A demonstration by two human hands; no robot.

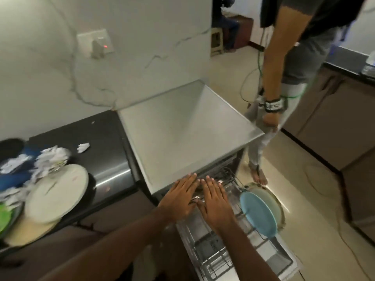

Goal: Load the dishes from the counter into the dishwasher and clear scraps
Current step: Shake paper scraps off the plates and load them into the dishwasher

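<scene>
My left hand and my right hand lie flat side by side, fingers straight, on the pulled-out wire rack of the dishwasher, just below its grey top. A light blue plate stands upright in the rack to the right of my right hand, with a pale green plate behind it. On the dark counter at the left lie a white plate, a cream plate under it, a green dish and crumpled paper scraps.
Another person stands barefoot to the right of the dishwasher, a hand hanging near its top corner, with a green cable trailing down. A small paper scrap lies on the counter. Brown cabinets line the right side.
</scene>
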